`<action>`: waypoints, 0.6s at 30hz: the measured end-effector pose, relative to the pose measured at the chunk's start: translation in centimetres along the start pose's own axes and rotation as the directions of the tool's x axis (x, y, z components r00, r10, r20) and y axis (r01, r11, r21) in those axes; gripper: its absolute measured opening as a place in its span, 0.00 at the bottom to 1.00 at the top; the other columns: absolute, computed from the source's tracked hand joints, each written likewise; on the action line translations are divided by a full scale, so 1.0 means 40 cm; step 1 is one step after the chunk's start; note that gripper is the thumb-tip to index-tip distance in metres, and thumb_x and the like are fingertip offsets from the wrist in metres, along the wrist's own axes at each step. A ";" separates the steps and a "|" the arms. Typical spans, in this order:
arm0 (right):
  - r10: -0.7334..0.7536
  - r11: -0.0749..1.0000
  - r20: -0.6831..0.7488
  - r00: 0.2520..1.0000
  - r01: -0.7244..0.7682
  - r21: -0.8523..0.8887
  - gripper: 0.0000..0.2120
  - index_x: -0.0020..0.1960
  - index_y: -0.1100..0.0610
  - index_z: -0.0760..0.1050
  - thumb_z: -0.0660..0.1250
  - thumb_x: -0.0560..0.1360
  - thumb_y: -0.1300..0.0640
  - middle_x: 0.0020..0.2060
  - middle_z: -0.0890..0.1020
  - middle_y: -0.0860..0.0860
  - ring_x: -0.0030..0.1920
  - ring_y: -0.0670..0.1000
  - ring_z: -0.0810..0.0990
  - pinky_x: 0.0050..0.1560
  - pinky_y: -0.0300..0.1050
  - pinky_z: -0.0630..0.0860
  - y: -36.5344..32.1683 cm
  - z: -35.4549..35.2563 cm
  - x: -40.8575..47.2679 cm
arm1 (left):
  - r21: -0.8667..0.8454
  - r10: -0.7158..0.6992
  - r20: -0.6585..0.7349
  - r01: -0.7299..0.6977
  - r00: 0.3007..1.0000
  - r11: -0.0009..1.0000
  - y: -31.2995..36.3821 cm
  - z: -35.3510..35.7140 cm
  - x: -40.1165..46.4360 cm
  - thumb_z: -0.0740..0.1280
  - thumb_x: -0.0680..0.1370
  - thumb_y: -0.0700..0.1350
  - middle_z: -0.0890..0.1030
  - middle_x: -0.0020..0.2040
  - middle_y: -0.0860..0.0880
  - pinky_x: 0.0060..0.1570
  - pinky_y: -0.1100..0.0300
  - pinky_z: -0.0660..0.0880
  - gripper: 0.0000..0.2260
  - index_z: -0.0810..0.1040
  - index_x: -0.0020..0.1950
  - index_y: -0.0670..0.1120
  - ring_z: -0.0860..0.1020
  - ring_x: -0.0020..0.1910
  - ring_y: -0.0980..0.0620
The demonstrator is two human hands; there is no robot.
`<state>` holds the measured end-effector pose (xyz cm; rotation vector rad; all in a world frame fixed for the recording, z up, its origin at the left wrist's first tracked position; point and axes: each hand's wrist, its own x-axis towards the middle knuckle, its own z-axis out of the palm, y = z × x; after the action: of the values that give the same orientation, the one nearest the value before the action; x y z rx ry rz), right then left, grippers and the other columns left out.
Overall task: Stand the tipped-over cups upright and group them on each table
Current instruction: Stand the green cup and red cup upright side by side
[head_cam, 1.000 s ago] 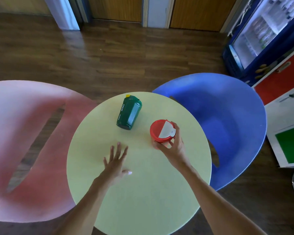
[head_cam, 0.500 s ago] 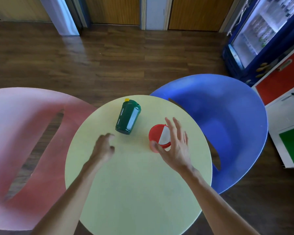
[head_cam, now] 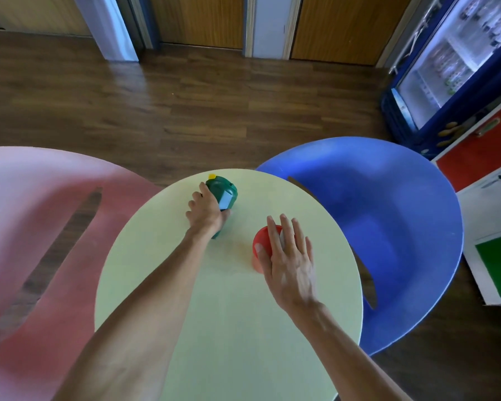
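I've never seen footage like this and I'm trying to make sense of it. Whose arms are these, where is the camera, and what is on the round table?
No machine here: these are a person's two bare arms, filmed by one wide-angle camera worn on their head, looking forward and down. That is why the arms enter from the bottom edge and the room looks bent.

The pale yellow round table holds two cups. The left hand is wrapped around the green cup, which has a small yellow tip at its far end. The right hand is open, fingers spread over the red cup; whether it touches the cup is hard to tell.

A pink chair stands to the left of the table and a blue chair to the right, on a wooden floor.
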<state>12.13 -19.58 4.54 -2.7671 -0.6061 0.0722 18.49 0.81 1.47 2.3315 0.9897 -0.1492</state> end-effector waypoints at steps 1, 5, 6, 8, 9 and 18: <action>0.003 1.000 0.002 1.000 -0.003 -0.003 0.29 0.77 0.53 0.58 0.44 0.81 0.40 0.76 0.63 0.57 0.76 0.61 0.61 0.69 0.62 0.67 -0.001 0.000 0.003 | -0.042 0.011 -0.011 -0.011 1.000 0.999 -0.007 0.007 -0.001 0.75 0.69 0.48 0.68 0.67 0.40 0.61 0.43 0.68 0.44 0.50 0.76 0.44 0.68 0.66 0.38; 0.003 1.000 0.004 1.000 -0.003 0.006 0.29 0.76 0.53 0.60 0.45 0.81 0.40 0.75 0.65 0.58 0.74 0.62 0.63 0.66 0.60 0.70 -0.008 0.004 0.009 | -0.341 0.199 -0.137 -0.235 0.970 0.910 -0.047 0.005 -0.063 0.75 0.67 0.43 0.69 0.64 0.43 0.62 0.53 0.69 0.45 0.52 0.76 0.44 0.68 0.65 0.44; 0.004 1.000 0.002 1.000 -0.004 0.012 0.29 0.76 0.53 0.60 0.45 0.81 0.40 0.75 0.65 0.58 0.74 0.62 0.63 0.66 0.59 0.70 -0.007 0.004 0.008 | -0.409 0.218 -0.183 -0.276 0.959 0.870 -0.058 0.001 -0.093 0.75 0.67 0.42 0.68 0.64 0.46 0.61 0.60 0.66 0.45 0.52 0.76 0.43 0.67 0.64 0.50; 0.001 1.000 -0.001 1.000 -0.001 0.022 0.28 0.76 0.53 0.60 0.46 0.81 0.40 0.75 0.65 0.57 0.74 0.62 0.63 0.65 0.58 0.70 -0.004 0.004 0.007 | -0.490 0.222 -0.267 -0.330 0.938 0.806 -0.083 0.003 -0.153 0.76 0.66 0.41 0.64 0.63 0.52 0.61 0.71 0.62 0.46 0.51 0.77 0.43 0.63 0.63 0.60; -0.001 1.000 0.003 1.000 0.001 0.031 0.28 0.76 0.53 0.60 0.47 0.81 0.40 0.75 0.65 0.57 0.74 0.62 0.62 0.65 0.58 0.71 -0.004 0.004 0.007 | -0.514 0.215 -0.301 -0.348 0.929 0.784 -0.097 0.009 -0.179 0.77 0.66 0.40 0.64 0.65 0.52 0.62 0.74 0.61 0.47 0.51 0.77 0.43 0.63 0.64 0.61; -0.010 0.998 0.036 0.999 0.007 0.067 0.30 0.76 0.54 0.60 0.44 0.80 0.40 0.74 0.65 0.58 0.73 0.63 0.63 0.64 0.61 0.72 -0.010 -0.013 0.006 | -0.540 0.170 -0.267 -0.294 0.948 0.789 -0.197 0.037 -0.297 0.77 0.67 0.45 0.64 0.73 0.49 0.69 0.45 0.67 0.44 0.53 0.75 0.50 0.65 0.72 0.49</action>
<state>12.25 -19.29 5.16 -2.7034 -0.6132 0.1389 4.76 -3.10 0.27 1.8931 0.6961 0.4477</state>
